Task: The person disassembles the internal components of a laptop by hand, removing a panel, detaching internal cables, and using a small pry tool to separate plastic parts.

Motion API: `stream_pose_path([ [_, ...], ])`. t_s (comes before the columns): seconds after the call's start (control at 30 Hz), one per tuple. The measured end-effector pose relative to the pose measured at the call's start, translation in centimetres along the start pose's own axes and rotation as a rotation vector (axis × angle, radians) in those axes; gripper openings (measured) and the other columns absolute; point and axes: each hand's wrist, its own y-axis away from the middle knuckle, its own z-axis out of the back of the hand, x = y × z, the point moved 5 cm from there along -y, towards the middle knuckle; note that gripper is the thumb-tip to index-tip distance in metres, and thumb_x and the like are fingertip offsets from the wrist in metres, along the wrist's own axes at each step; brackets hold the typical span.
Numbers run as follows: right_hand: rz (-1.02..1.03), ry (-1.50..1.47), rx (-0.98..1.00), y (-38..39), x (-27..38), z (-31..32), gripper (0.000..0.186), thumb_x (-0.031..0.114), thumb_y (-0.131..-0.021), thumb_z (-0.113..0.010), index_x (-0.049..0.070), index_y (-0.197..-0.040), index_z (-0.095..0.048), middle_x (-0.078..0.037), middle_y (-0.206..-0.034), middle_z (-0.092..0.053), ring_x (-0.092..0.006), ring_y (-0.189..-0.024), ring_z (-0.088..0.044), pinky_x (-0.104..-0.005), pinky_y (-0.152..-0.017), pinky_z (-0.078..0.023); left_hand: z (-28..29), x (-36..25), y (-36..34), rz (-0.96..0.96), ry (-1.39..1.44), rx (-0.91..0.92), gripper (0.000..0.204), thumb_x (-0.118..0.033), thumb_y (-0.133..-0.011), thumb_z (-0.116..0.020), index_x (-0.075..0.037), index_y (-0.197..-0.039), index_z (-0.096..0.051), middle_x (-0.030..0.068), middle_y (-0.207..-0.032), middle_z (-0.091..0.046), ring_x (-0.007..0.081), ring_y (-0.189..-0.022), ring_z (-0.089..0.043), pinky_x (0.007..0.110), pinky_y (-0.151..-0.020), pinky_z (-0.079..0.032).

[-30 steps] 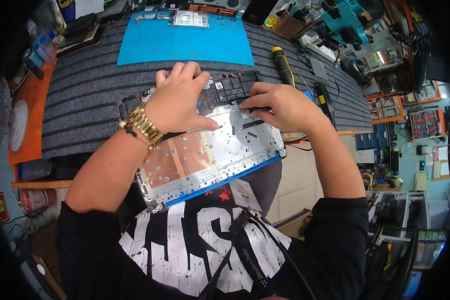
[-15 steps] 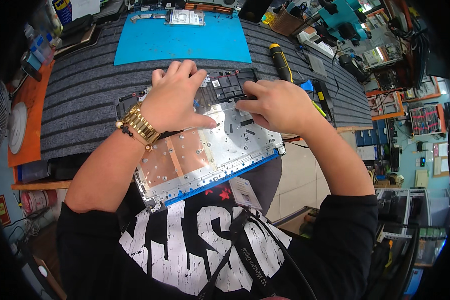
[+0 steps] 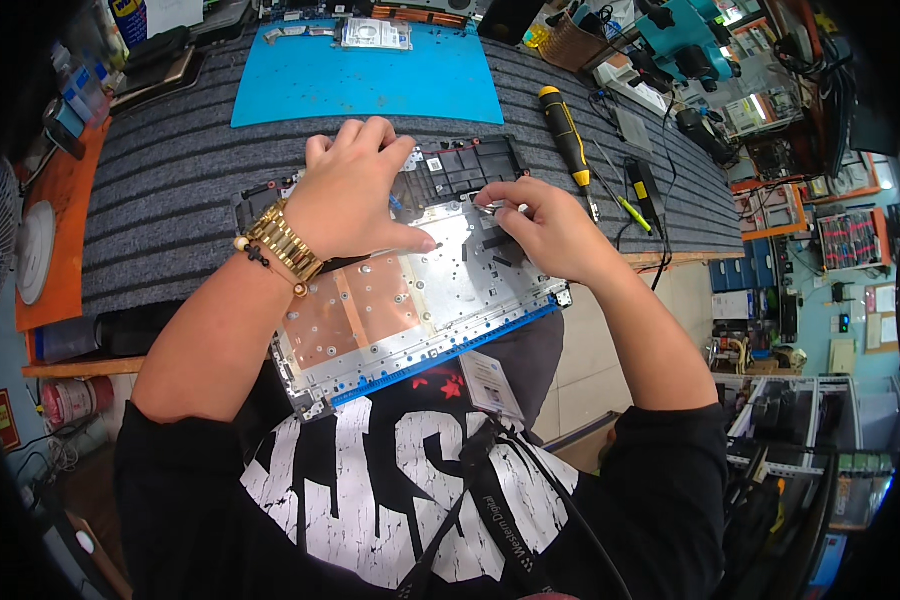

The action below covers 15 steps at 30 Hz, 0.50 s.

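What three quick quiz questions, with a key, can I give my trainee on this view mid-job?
1. Which hand is spread wide over the silver-and-copper-coloured panel?
2. True or false: the yellow-and-black-handled tool lies to the right of the blue mat.
3. The strip along the panel's near edge is: A) red; B) blue; C) yellow.

Key:
1. The left hand.
2. True.
3. B.

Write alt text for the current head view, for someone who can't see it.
A person's spread left hand rests on a silver, copper-coloured and black panel, while the right hand curls over the panel's right half. Beyond lie a blue mat and a yellow-and-black screwdriver on a striped grey covering.
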Motion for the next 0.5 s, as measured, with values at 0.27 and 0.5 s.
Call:
stream_pose_path([
  [0.27,0.047,0.035,-0.046,1.1,-0.2,0.7,0.025,0.01,-0.105,-0.078,0.005,-0.128,-0.084,-0.008,-0.113,-0.077,-0.0205,-0.096,-0.073,-0.0366,-0.083,-0.059,0.0,0.1,-0.1,0.019,0.016,0.015,0.126,-0.075,-0.066,-0.103,-0.004,-0.163,-0.065,0.0134,-0.149,-0.062,0.0341,-0.146,-0.054,0.057,-0.12,-0.038],
  [0.5,0.185,0.1,-0.073,1.2,0.3,0.6,0.022,0.01,-0.101,-0.082,0.002,-0.122,-0.084,-0.016,-0.119,-0.077,-0.0368,-0.11,-0.077,-0.0442,-0.094,-0.061,-0.1,0.0,-0.1,0.023,0.001,0.014,0.127,-0.075,-0.066,-0.104,-0.004,-0.163,-0.064,0.0131,-0.149,-0.062,0.0336,-0.145,-0.054,0.057,-0.12,-0.037],
])
